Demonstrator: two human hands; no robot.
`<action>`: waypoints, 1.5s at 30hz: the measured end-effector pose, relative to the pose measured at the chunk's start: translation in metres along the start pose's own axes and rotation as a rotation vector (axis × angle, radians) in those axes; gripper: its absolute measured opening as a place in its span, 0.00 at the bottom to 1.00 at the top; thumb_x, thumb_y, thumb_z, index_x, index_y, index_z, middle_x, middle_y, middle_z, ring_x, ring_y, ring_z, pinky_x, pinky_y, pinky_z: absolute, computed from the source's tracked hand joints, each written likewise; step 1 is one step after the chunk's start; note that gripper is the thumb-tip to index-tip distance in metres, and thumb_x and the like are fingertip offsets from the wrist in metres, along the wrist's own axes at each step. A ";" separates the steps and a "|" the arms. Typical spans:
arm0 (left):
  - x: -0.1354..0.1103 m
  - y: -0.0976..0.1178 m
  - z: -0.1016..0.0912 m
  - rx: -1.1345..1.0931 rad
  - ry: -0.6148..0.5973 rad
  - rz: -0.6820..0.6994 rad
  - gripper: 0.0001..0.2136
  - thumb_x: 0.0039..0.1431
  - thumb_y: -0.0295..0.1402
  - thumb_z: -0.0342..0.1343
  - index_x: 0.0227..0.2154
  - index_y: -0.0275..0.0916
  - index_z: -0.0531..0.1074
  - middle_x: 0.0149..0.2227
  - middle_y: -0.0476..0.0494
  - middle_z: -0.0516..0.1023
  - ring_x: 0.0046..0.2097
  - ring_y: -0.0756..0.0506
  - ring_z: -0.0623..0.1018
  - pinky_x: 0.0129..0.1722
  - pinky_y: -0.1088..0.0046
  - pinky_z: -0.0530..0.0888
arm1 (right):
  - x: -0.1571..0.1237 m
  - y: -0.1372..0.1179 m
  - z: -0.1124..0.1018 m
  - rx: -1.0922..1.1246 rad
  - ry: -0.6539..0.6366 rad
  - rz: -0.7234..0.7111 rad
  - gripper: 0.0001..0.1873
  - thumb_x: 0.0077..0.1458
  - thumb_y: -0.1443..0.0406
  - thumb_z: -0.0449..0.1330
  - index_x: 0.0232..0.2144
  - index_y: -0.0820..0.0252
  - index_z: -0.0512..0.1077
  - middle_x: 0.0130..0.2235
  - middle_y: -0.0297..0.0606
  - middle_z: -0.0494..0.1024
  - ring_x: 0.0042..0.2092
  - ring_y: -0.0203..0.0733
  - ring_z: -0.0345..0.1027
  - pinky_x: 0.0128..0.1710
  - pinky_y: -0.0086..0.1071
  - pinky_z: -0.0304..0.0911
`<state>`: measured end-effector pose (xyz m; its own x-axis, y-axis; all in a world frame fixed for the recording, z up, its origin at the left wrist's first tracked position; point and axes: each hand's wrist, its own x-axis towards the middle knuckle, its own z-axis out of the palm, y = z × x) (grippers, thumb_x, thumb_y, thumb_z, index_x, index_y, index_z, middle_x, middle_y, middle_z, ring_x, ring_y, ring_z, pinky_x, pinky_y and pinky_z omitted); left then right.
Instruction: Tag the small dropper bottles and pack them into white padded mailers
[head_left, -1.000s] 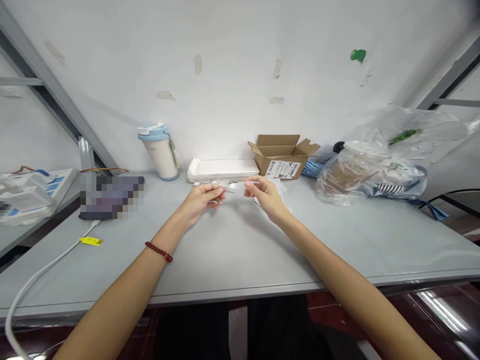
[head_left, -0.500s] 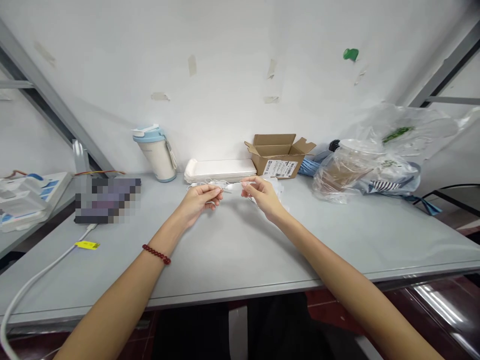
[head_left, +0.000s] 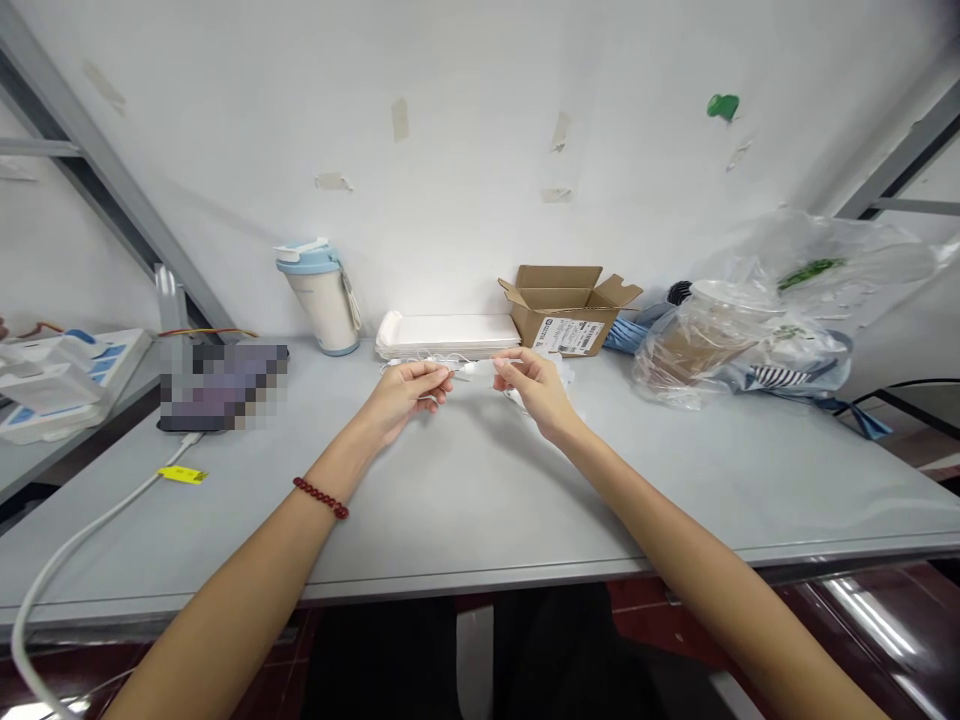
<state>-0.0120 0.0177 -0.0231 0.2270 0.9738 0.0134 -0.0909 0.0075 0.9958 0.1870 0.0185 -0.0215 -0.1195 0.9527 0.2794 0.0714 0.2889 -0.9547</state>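
Note:
My left hand (head_left: 411, 398) is closed in a pinch above the table, with thin white wires (head_left: 433, 357) at its fingertips. Facing it, my right hand (head_left: 536, 388) pinches the other end of a thin white cable (head_left: 480, 368). A small white piece, perhaps a connector, shows on the cable in the gap between the hands; its exact kind is too small to tell. Crumpled clear plastic (head_left: 561, 372) lies just behind my right hand, partly hidden by it. A stack of flat white boxes (head_left: 450, 332) stands beyond the fingers.
An opened cardboard box (head_left: 566, 325) stands at the back, beside a plastic-wrapped tub (head_left: 697, 335) and bags. At left are a tumbler (head_left: 322, 300), a blurred-out dark device (head_left: 225, 385) and its white charging cable (head_left: 97, 535). The grey table (head_left: 480, 500) ends in front of me.
The view has shifted slightly, so everything sits a little further right. Both hands keep their pinch, and the gap between them looks nearly the same.

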 end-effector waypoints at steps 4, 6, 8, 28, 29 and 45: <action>-0.002 0.002 0.001 0.009 0.002 0.006 0.12 0.45 0.40 0.64 0.26 0.35 0.73 0.28 0.46 0.72 0.27 0.52 0.69 0.25 0.75 0.65 | 0.000 0.000 0.000 -0.023 -0.003 -0.017 0.15 0.50 0.54 0.58 0.32 0.59 0.69 0.22 0.31 0.72 0.29 0.35 0.64 0.32 0.31 0.57; -0.002 0.003 0.002 0.021 0.008 0.004 0.12 0.46 0.40 0.63 0.25 0.35 0.73 0.28 0.46 0.73 0.27 0.52 0.69 0.26 0.75 0.65 | 0.000 -0.001 -0.001 -0.050 0.002 -0.025 0.15 0.51 0.53 0.58 0.33 0.59 0.69 0.22 0.31 0.72 0.28 0.35 0.64 0.30 0.30 0.56; -0.002 0.002 0.004 0.035 0.029 -0.001 0.12 0.45 0.40 0.63 0.24 0.35 0.73 0.27 0.47 0.73 0.27 0.52 0.69 0.26 0.74 0.65 | -0.001 0.000 0.000 -0.087 0.011 -0.026 0.16 0.51 0.53 0.57 0.34 0.59 0.69 0.22 0.31 0.71 0.27 0.35 0.63 0.28 0.29 0.55; -0.001 0.002 0.004 -0.084 0.091 0.056 0.11 0.44 0.38 0.64 0.26 0.34 0.75 0.28 0.44 0.75 0.27 0.52 0.70 0.26 0.74 0.65 | -0.010 0.002 0.011 0.032 0.104 -0.099 0.15 0.51 0.54 0.58 0.34 0.59 0.69 0.22 0.30 0.71 0.28 0.36 0.66 0.33 0.32 0.59; -0.001 0.003 0.005 -0.085 0.089 0.053 0.11 0.44 0.38 0.64 0.26 0.34 0.75 0.28 0.44 0.75 0.27 0.52 0.70 0.25 0.75 0.64 | -0.010 0.002 0.011 0.039 0.105 -0.096 0.15 0.51 0.54 0.58 0.34 0.59 0.69 0.21 0.30 0.71 0.28 0.36 0.66 0.33 0.32 0.60; -0.002 0.002 0.005 -0.065 0.061 0.033 0.11 0.46 0.38 0.63 0.26 0.34 0.74 0.28 0.46 0.73 0.26 0.53 0.69 0.25 0.75 0.64 | -0.009 0.001 0.011 -0.011 0.097 -0.075 0.15 0.51 0.54 0.57 0.33 0.60 0.69 0.21 0.30 0.70 0.26 0.34 0.63 0.30 0.29 0.57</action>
<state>-0.0080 0.0150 -0.0209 0.1633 0.9858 0.0382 -0.1607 -0.0117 0.9869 0.1771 0.0096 -0.0265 -0.0282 0.9330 0.3589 0.0764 0.3600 -0.9298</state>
